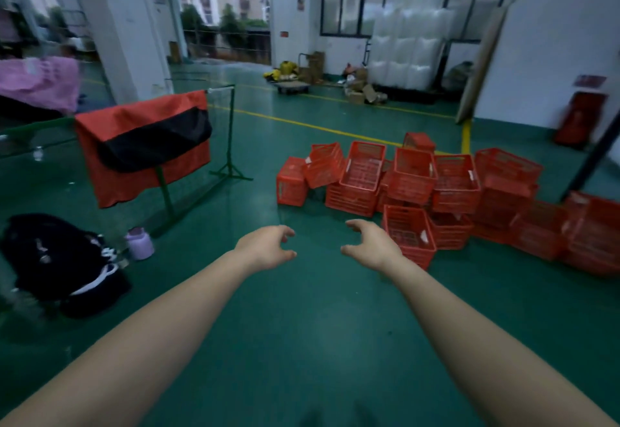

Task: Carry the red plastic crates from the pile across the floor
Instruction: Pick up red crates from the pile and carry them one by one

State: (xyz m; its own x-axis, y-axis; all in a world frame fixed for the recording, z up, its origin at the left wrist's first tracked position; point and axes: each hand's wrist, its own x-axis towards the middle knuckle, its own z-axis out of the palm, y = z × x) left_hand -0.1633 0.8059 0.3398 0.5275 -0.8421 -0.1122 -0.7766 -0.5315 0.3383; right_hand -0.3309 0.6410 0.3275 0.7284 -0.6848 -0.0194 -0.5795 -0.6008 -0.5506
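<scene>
The red crates (436,185) lie heaped right of the net stand (230,144), the nearest crate (411,237) just past the empty, half-curled right hand (372,245) and left hand (265,247), which would do best to grip its opposite rims evenly before lifting.

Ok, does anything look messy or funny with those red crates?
Yes. The red crates are a jumbled heap on the green floor, not a neat stack: several lean tilted against their neighbours instead of sitting flat.
</scene>
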